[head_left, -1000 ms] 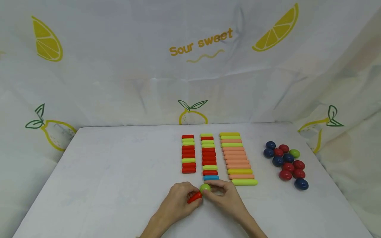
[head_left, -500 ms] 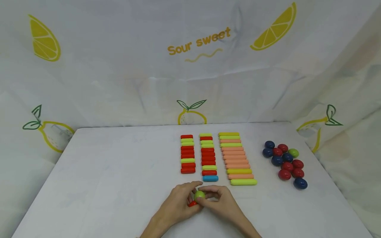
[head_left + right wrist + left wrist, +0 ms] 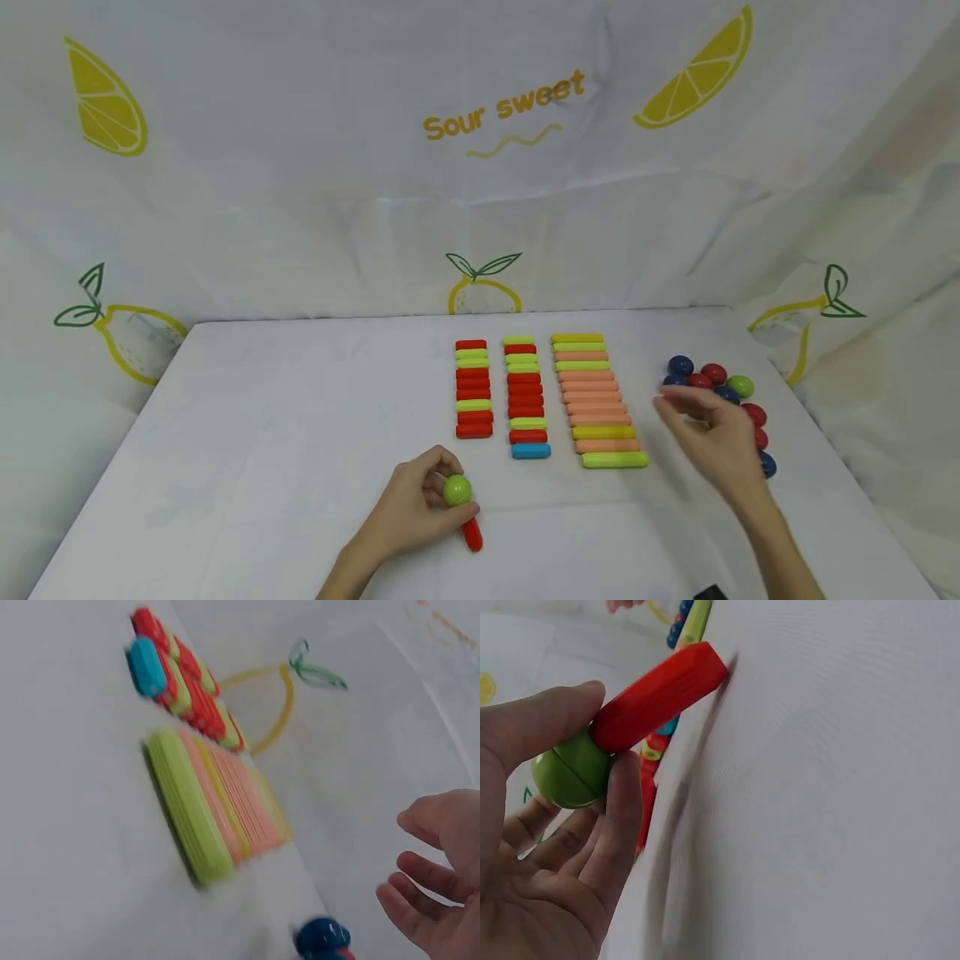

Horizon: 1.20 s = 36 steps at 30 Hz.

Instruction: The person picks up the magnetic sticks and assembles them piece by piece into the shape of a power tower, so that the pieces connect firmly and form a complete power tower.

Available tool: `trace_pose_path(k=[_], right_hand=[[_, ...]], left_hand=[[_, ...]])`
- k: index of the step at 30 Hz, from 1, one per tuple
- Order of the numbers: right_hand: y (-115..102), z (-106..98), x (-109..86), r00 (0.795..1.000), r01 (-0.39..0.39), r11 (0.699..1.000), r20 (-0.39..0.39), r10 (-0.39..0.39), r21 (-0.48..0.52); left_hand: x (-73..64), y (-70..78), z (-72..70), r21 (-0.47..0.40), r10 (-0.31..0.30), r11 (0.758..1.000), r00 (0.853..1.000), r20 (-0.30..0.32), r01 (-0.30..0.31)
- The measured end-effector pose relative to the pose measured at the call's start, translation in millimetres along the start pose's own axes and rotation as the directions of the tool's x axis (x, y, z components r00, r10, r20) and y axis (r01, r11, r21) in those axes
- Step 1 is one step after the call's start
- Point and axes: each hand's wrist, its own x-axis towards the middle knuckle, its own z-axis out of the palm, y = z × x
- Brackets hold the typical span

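My left hand (image 3: pixel 408 504) pinches a red stick (image 3: pixel 660 697) with a green ball (image 3: pixel 574 774) at its end, thumb and fingertip meeting where ball and stick join. In the head view the ball (image 3: pixel 457 490) sits above the thumb and the stick's lower end (image 3: pixel 474 537) points toward the front edge. My right hand (image 3: pixel 716 437) holds nothing; its fingers are loosely bent, over the cluster of balls at the right. In that cluster are dark blue balls (image 3: pixel 681 365), red balls (image 3: pixel 714 373) and a green ball (image 3: pixel 741 385); the hand hides part of it.
Short red and lime sticks (image 3: pixel 473 394) lie in a left column. Beside it, a similar column (image 3: pixel 525 389) ends in a blue stick (image 3: pixel 531 451). A third column holds longer peach, yellow and lime sticks (image 3: pixel 590 387). A lemon-printed white cloth (image 3: pixel 360 167) hangs behind the table.
The right hand has let go of the green ball and moved right to the ball cluster. The left hand has moved left with the ball and red stick, whose free end now points down.
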Motion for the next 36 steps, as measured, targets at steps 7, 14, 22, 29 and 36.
trace_pose_path(k=[7, 14, 22, 29, 36], right_hand=[[71, -57, 45.6, 0.980, -0.172, 0.940, -0.146, 0.134, -0.294], [100, -75, 66.5, 0.958, -0.270, 0.897, -0.007, 0.286, -0.351], [99, -72, 76.0, 0.884, -0.396, 0.841, 0.096, 0.458, -0.369], [107, -73, 76.9, 0.893, -0.364, 0.846, 0.113, 0.436, -0.389], [108, -71, 75.5, 0.913, -0.335, 0.856, 0.091, 0.399, -0.393]], left_hand=[[-7.8, -12.2, -11.1, -0.023, 0.066, 0.998, 0.995, 0.081, -0.064], [-9.0, -21.5, -9.1, 0.079, 0.185, 0.977, 0.972, 0.145, -0.198], [-8.3, -24.6, -4.5, 0.053, 0.200, 0.976, 0.966, 0.163, -0.211], [-9.1, -30.0, -5.4, 0.037, 0.252, 0.964, 0.945, 0.207, -0.265], [-8.8, -32.3, -6.5, 0.118, 0.261, 0.949, 0.940, 0.221, -0.291]])
